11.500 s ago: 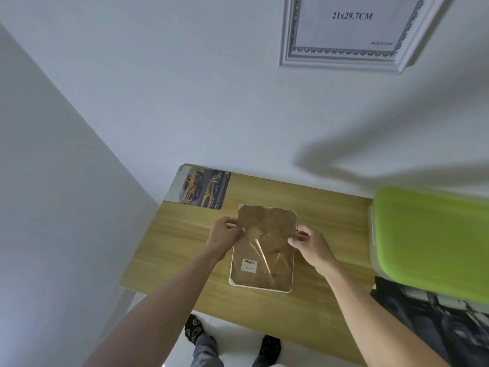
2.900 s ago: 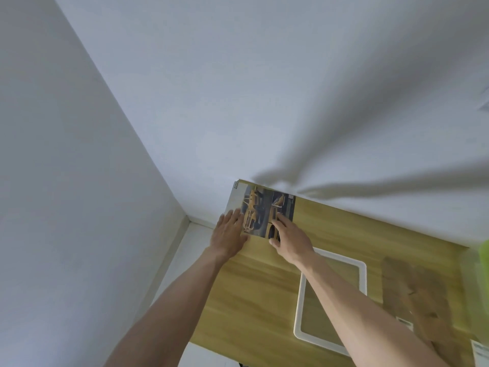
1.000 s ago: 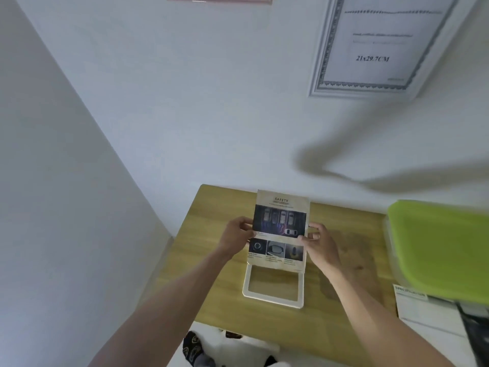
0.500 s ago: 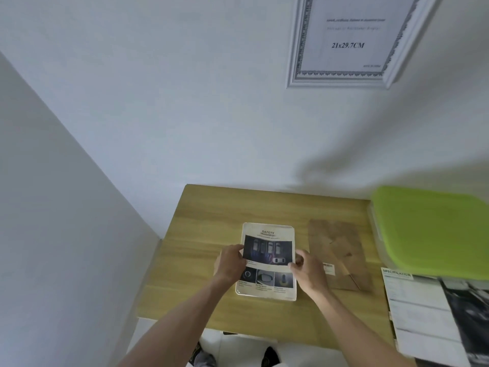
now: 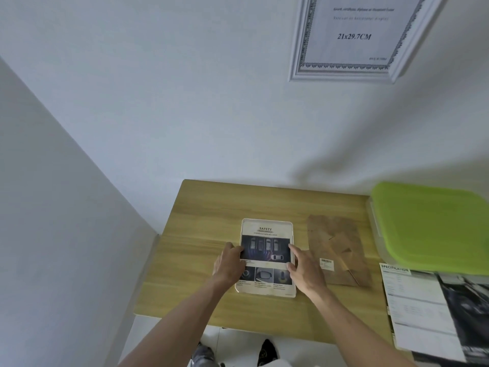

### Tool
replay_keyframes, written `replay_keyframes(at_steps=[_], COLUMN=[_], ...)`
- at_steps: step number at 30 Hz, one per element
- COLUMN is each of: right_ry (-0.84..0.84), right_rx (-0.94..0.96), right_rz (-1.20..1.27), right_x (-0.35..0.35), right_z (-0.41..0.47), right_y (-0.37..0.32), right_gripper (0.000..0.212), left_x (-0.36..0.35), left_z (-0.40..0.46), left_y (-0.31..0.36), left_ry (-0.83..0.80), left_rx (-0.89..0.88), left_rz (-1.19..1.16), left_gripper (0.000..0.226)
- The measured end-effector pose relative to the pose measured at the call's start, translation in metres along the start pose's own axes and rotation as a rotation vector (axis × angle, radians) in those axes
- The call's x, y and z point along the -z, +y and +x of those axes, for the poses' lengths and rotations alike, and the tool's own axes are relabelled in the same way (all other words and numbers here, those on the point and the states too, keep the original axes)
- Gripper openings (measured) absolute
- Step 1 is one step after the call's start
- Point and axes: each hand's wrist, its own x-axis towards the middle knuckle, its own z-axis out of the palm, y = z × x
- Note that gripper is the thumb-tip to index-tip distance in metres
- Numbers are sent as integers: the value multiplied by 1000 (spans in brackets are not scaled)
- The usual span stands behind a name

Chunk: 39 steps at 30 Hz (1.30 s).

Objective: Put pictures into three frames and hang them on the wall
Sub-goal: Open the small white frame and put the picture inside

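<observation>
A printed picture [image 5: 267,231] headed "SAFETY", with car photos, lies face up inside a white frame [image 5: 265,295] that lies flat on the wooden table [image 5: 195,260]. My left hand [image 5: 229,264] grips the picture's left edge, fingertips on the print. My right hand [image 5: 304,271] holds the right edge, fingers curled at the frame's side. The brown backing board [image 5: 336,242] with a barcode sticker lies apart, just right of my right hand. A white framed sheet [image 5: 349,35] marked "21x29.7CM" hangs on the wall above.
A container with a green lid [image 5: 428,226] stands at the table's right end. A sheet headed "SPECIFICATION" [image 5: 415,300] lies in front of it. A side wall meets the table's left edge. My feet show below the front edge.
Both hands carried the picture from the table's far left corner to the white frame and lowered it. It now lies flat in the frame; half a second ago it was still settling.
</observation>
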Motion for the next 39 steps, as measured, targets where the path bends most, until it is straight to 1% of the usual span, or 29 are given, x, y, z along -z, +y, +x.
replay_keyframes(at_steps=[5, 10, 17, 21, 24, 26, 29, 31, 34, 36, 39], right_ry=[-3, -2, 0, 4, -10, 6, 84, 162, 239, 236, 198], right_rx=[-4, -3, -1, 1, -9, 6, 19, -34, -178, -270, -371], right_rz=[-40, -65, -44, -32, -18, -11, 14, 26, 27, -15, -30], right_x=[-3, -4, -5, -4, -1, 3, 20, 38, 68, 84, 98], right_z=[3, 6, 5, 3, 2, 1, 2, 7, 15, 19, 21], right_y=[0, 1, 1, 0, -1, 1, 11, 26, 57, 77, 102], right_gripper=[54, 54, 54, 55, 55, 55, 52, 51, 55, 58, 63], left_x=[-2, -1, -2, -2, 0, 4, 11, 12, 2, -13, -44], left_z=[5, 9, 9, 8, 6, 4, 1, 3, 9, 12, 15], left_y=[-2, -2, -3, -3, -2, 0, 14, 33, 74, 105, 145], left_ry=[-15, -32, -19, -18, -22, 10, 119, 159, 142, 91, -49], left_rx=[-8, -7, 5, 7, 3, -7, -31, -68, -165, -199, -166], left_rz=[-14, -18, -69, -96, -72, -17, 58, 59, 7, -55, -94], left_gripper=[27, 32, 42, 44, 46, 44, 37, 33, 35, 42, 53])
